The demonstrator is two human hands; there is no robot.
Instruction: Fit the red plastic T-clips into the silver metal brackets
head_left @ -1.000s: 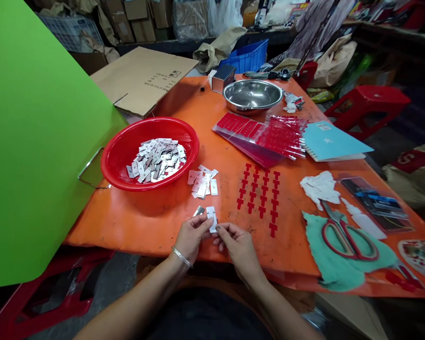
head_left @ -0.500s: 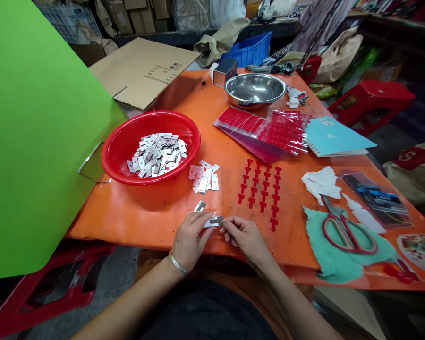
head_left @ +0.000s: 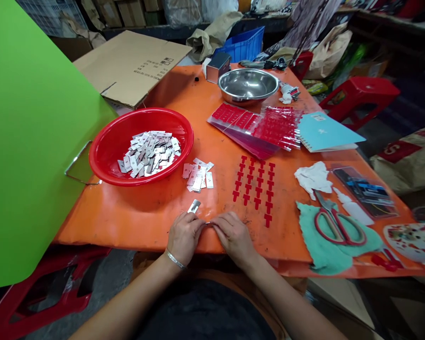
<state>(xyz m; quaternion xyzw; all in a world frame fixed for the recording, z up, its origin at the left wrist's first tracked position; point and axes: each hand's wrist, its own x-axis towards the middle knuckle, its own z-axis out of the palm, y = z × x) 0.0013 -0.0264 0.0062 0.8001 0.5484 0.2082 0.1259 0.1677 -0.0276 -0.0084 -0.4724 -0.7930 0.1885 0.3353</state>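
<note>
Near the table's front edge, my left hand (head_left: pixel 184 236) and my right hand (head_left: pixel 235 236) pinch the two ends of a small flat metal piece (head_left: pixel 208 223), seen almost edge-on between them. Another metal piece (head_left: pixel 194 206) lies just beyond my left fingers. A small pile of labelled metal pieces (head_left: pixel 198 175) rests farther back, beside a red basin (head_left: pixel 95 158) that holds many more of them. To the right of the pile, red T-shaped pieces (head_left: pixel 258 189) lie in several columns on the orange table.
A steel bowl (head_left: pixel 248 85), red sheets in plastic (head_left: pixel 255 125) and a blue notebook (head_left: pixel 327 130) lie at the back. Scissors (head_left: pixel 336 222) rest on a green cloth (head_left: pixel 322 255) at the right. A green board (head_left: pixel 28 141) stands at the left, near a cardboard box (head_left: pixel 134 66).
The metal piece between my hands has turned from face-up to nearly edge-on, and my right hand has rolled over with it. The whole view has shifted slightly.
</note>
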